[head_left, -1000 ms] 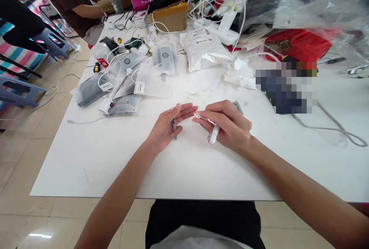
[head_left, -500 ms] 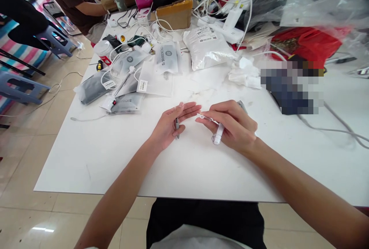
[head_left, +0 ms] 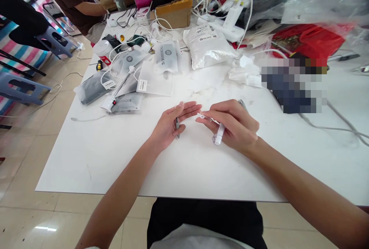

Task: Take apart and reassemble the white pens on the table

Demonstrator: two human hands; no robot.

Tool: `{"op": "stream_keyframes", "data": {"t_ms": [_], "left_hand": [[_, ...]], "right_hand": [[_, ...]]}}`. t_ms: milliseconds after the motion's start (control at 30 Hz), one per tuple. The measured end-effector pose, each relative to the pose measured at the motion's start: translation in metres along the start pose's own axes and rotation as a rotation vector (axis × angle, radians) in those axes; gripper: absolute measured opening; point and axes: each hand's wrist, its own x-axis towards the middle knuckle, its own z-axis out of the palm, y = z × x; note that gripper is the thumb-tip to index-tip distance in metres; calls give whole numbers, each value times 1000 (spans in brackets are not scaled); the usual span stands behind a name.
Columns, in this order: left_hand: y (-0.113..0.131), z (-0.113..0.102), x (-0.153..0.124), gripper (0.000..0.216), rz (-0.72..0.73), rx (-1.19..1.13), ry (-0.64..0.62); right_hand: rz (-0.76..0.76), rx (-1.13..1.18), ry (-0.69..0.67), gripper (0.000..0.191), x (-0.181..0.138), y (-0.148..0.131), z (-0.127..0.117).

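My left hand (head_left: 168,127) is palm up over the table, fingers stretched out towards the right, with a slim grey pen-like stick (head_left: 177,127) held across it by the curled little finger. Pinched between thumb and forefinger of my right hand (head_left: 235,126) is a small white part with a round hole (head_left: 202,116). A white tube with a clear end (head_left: 218,135) is also held in that hand, pointing down below the fingers. A grey end of something (head_left: 242,104) shows behind the knuckles; its kind is hidden. The fingertips of both hands are close together.
A white table (head_left: 115,164) spreads under my hands. Frosted packets (head_left: 166,57), cables, a white plastic bag (head_left: 209,49) and a cardboard box (head_left: 174,13) crowd its far side. Crumpled tissue (head_left: 246,72) and a pixelated dark item (head_left: 291,91) lie right. A person (head_left: 77,2) stands at the far left.
My right hand has shifted very slightly to the right. Both hands keep the same grips, and the view has moved a little.
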Motion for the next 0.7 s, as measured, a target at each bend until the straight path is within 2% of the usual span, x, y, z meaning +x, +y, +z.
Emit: {"op": "stream_keyframes", "data": {"t_ms": [200, 567, 700], "left_hand": [[0, 0, -1, 42, 19, 1, 6], [2, 2, -1, 41, 5, -9, 30], [2, 2, -2, 41, 11, -7, 33]], "right_hand": [[24, -25, -6, 34, -2, 1, 1], [34, -11, 1, 42, -3, 1, 1], [35, -46, -8, 34, -3, 1, 0]]}}
